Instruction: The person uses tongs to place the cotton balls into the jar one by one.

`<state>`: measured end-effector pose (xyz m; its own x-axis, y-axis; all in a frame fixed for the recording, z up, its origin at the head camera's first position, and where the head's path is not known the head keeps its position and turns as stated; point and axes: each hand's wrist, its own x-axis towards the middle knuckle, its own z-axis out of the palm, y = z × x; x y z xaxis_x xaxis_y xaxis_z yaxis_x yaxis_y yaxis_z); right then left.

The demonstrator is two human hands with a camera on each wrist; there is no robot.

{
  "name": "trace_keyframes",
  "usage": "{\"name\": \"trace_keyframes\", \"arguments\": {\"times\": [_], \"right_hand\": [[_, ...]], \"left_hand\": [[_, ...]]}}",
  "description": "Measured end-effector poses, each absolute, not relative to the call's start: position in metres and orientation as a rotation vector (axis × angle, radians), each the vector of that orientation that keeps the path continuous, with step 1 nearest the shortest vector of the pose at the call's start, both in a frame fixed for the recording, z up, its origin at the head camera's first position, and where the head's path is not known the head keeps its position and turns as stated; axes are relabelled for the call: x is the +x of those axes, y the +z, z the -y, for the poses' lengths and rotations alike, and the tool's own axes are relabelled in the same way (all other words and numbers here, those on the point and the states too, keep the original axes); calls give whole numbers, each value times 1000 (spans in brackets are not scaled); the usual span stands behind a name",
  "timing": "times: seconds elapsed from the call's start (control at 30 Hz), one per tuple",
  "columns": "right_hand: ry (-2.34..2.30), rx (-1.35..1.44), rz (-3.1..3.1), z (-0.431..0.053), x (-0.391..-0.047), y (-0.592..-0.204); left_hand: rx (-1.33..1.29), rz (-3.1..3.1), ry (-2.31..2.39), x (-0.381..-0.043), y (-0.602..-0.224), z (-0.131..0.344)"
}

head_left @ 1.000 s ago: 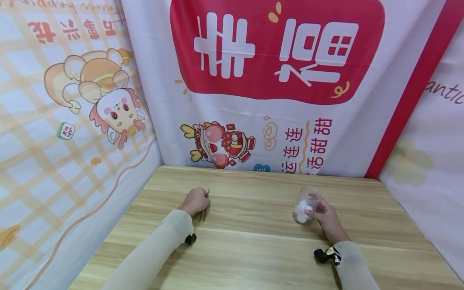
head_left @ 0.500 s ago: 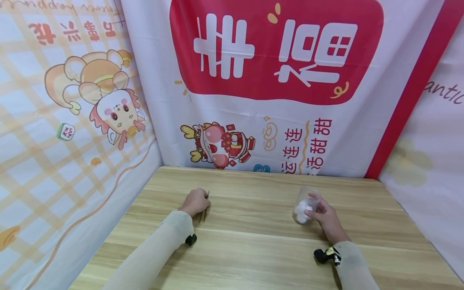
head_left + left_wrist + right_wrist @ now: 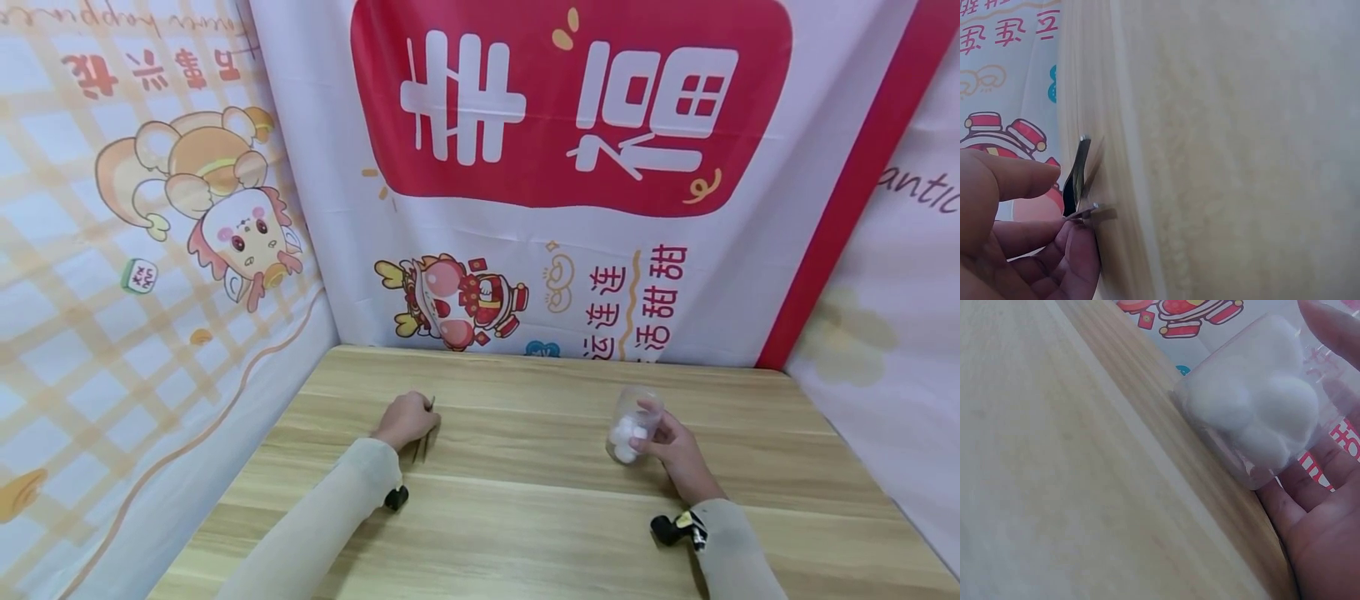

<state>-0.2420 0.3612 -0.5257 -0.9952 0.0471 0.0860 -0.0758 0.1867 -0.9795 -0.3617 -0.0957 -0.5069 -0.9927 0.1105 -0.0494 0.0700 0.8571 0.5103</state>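
At the left of the tabletop, my left hand (image 3: 407,418) holds a pair of thin metal tweezers (image 3: 1076,178). Both prongs show in the left wrist view, spread apart, with their tips close to the wood. Fingers cover the rest of them. Over on the right, my right hand (image 3: 681,458) grips a clear plastic cup (image 3: 628,398) from its right side, thumb in front. Several white cotton balls (image 3: 1285,409) lie together at the cup's lower end. The cup stands slightly tilted in the head view, its base at the table.
The wood-grain table (image 3: 517,525) lies under both hands. Behind it hangs a red and white printed cloth (image 3: 570,183), and a checked cloth (image 3: 150,350) covers the left side. A small black wrist device (image 3: 678,530) sits at the right cuff.
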Motion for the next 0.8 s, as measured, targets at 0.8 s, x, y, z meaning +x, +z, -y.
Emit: {"name": "trace_keyframes", "arguments": {"times": [0.8], "right_hand": [[1881,156,2339,-363,-247,-535]], "left_hand": [[182,-2862,1110,-331,-501,120]]}}
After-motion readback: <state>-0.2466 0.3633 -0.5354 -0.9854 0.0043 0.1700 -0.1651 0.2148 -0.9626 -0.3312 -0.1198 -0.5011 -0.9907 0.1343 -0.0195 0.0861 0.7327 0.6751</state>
